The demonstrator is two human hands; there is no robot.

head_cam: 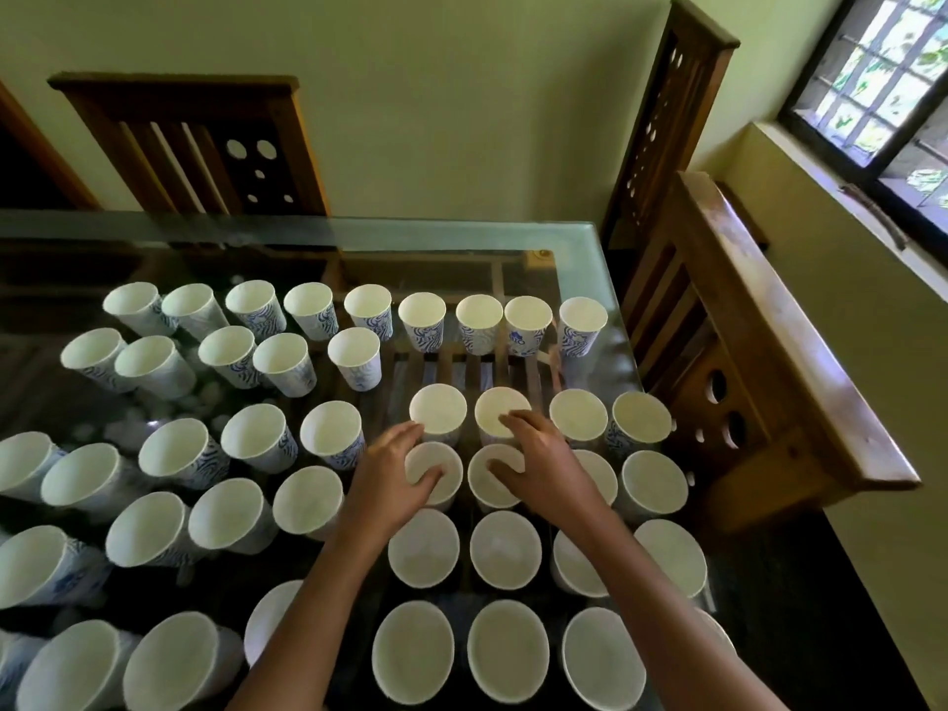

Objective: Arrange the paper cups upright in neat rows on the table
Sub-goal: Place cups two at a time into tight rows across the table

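Front cups [508,654] are seen upright on the table [579,259], and further in a cup [443,456] is pinched at its rim by the left hand [392,472], its neighbour [487,492] by the right hand [546,456]; both are best slid gently into line, never squeezed.

Part of one white paper cup [438,456] hides under the left hand [392,479], its neighbour [487,495] under the right hand [546,467], and frame edges clip cups [20,464] at left and bottom.
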